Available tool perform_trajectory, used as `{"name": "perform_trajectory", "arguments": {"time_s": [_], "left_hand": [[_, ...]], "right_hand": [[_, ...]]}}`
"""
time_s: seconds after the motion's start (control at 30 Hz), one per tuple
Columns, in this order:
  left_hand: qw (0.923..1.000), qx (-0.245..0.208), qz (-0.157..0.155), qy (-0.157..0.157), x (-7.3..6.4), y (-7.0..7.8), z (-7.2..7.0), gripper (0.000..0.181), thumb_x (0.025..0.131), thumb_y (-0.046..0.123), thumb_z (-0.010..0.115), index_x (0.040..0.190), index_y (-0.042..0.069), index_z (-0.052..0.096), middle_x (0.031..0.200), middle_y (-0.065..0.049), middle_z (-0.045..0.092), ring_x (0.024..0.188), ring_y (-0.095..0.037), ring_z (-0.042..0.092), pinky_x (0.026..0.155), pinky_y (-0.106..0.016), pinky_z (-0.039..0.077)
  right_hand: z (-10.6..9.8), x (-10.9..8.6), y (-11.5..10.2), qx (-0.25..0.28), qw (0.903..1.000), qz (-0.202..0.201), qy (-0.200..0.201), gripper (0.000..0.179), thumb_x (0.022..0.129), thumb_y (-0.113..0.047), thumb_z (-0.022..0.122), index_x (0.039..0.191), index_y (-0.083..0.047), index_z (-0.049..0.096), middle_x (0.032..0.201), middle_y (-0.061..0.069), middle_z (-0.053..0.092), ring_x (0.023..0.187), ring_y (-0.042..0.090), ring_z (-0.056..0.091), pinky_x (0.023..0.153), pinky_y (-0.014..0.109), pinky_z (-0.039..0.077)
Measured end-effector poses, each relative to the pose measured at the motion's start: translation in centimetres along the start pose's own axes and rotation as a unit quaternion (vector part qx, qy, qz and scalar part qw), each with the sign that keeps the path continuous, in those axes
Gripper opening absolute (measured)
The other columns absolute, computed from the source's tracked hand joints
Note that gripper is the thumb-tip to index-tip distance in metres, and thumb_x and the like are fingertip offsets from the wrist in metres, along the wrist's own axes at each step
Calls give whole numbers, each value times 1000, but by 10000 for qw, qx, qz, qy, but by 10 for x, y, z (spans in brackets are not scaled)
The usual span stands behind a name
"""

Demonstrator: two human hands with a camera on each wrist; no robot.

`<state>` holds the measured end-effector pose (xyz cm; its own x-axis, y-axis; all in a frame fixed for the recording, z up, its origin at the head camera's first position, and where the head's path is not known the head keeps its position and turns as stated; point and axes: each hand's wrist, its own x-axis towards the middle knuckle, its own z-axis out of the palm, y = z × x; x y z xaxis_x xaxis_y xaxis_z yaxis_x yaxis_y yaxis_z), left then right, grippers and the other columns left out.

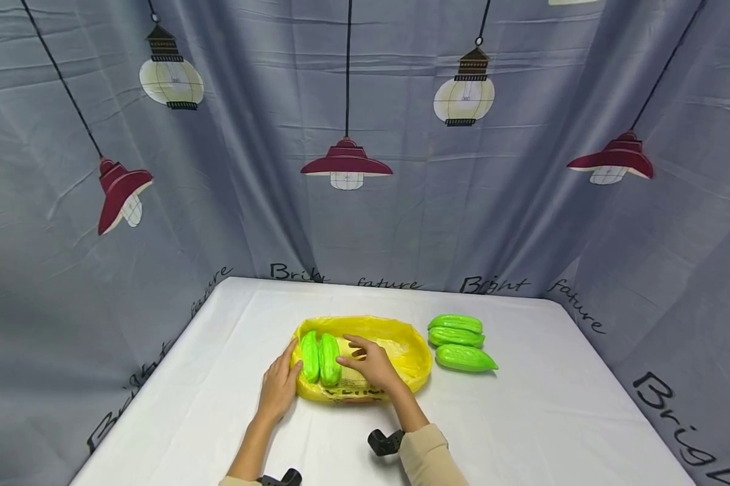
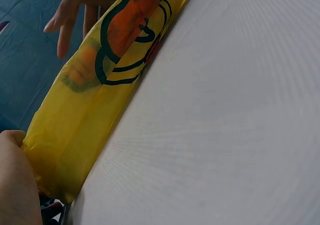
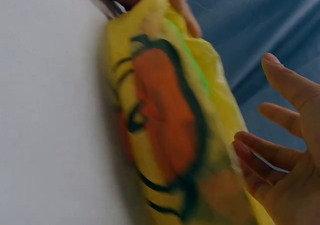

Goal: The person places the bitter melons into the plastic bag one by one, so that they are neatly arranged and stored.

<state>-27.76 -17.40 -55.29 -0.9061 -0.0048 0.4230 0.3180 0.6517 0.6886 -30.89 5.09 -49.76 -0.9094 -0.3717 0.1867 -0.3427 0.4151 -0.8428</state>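
A yellow plastic bag [image 1: 365,395], opened into a shallow oval with its rim standing up, lies on the white table. Two green, ridged, cucumber-like vegetables [image 1: 329,359] lie side by side in its left end. My left hand [image 1: 278,386] rests against the bag's left side, fingers along the outside and thumb at the rim. Over the bag's middle, just right of the vegetables, hovers my right hand [image 1: 372,364], fingers spread and holding nothing. In the right wrist view, the right hand [image 3: 285,150] shows loose, parted fingers beside the bag's printed wall [image 3: 165,115].
Several more green vegetables [image 1: 462,358] lie in a stacked row right of the bag, close to its rim. The white table [image 1: 523,432] ends at a grey curtain [image 1: 401,229] printed with lamps. A black wrist camera [image 1: 384,442] sits on the right wrist.
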Motion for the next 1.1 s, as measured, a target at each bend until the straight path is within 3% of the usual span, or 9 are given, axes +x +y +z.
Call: {"name": "perform_trajectory", "arguments": {"time_s": [0.13,0.27,0.47,0.57,0.73,0.87,1.1], "left_hand": [[9999,-34,65,73,1,1,2,47,100,28,38,144,14,31,137,-21,41,123,-41,37,100,-60,21],[9999,-39,129,51,1,0,5,47,100,28,38,144,13,31,137,-22,41,123,-42,38,99,-60,21],[9999,-4,132,109,-1,1,4,47,100,26,39,144,12,32,136,-22,43,122,-42,38,99,-60,22],[9999,-97,22,49,-2,2,2,47,100,28,39,144,14,31,137,-22,41,123,-42,37,100,-60,20],[9998,-161,-62,-84,-2,1,0,48,100,30,38,145,16,29,139,-21,40,125,-41,35,101,-58,19],[9998,-161,-41,-88,-2,1,1,48,100,29,39,145,15,30,139,-20,40,125,-40,36,101,-58,19],[9999,-113,33,64,-2,0,1,47,100,28,39,144,15,31,137,-21,42,124,-40,38,100,-58,21]], "right_hand": [[-30,-11,-2,-83,9992,-264,277,55,85,-37,64,131,-9,52,122,18,56,105,34,55,85,44,48],[-64,-21,-12,-86,9943,-662,833,44,86,-27,65,125,-7,57,117,15,60,104,34,56,87,49,45],[-113,-36,-50,-71,9688,-1697,1803,32,84,1,64,115,6,60,113,23,60,101,41,54,87,57,40],[-137,-40,-50,-395,9635,-1789,1951,33,84,1,65,115,6,59,113,22,60,101,39,54,87,55,40],[-178,-44,-3,-805,9696,-1398,1838,38,85,-11,67,122,-7,59,114,13,61,103,30,55,87,50,41],[-202,-55,38,-1017,9792,-895,1513,42,85,-16,67,126,-12,57,118,10,60,105,31,53,88,53,40],[-213,-65,78,-1124,9908,-320,684,47,82,-13,70,127,-9,57,128,14,54,111,38,49,89,58,37]]}}
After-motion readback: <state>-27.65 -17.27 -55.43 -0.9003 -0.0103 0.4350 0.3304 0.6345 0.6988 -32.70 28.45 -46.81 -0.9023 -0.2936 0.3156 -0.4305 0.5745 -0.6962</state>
